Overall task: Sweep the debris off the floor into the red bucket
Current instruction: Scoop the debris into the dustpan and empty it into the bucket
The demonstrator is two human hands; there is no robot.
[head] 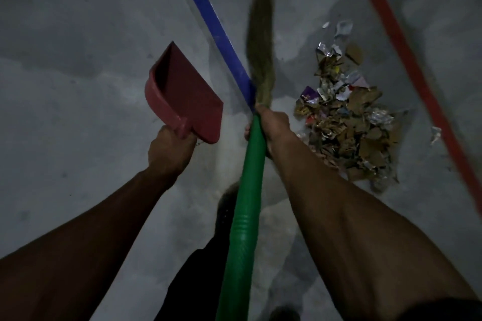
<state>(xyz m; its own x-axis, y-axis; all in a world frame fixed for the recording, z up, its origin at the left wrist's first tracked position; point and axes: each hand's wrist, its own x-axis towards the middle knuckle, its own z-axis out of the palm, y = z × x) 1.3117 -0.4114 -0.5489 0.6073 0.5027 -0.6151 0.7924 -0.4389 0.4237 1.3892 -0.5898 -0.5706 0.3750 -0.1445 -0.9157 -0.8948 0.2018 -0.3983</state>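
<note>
Dark trousers (193, 276): lower centre of the view, directly below the camera, partly hidden behind the broom handle.

Broom (247, 190): green plastic handle rising from the bottom edge to mid-frame; brown grass bristles (260, 41) extend beyond the grip, blurred, over the floor.

Right hand (272, 128): fingers wrapped round the top of the green handle, just below where the bristles begin; forearm runs in from the lower right corner.

Left hand (169, 150): fist closed round the short handle of the dustpan; forearm runs in from the lower left.

Dustpan (182, 96): red plastic, held up off the floor, tilted, open mouth facing up and away; nothing seen inside it. Left of the broom and well apart from the debris.

Debris pile (349, 117): heaped on the floor to the right of the right hand. Brown torn cardboard pieces, silvery foil scraps, bits of coloured wrapper. A few loose foil scraps lie at the far end of the pile, and one (435, 134) lies beside the red line.

Concrete floor (78, 60): grey, dimly lit, patchy.

Blue line (208, 26): painted stripe on the floor, running diagonally from top centre toward the right hand, passing between dustpan and bristles.

Red line (407, 60): painted stripe on the floor, diagonal, just beyond the right side of the pile.
</note>
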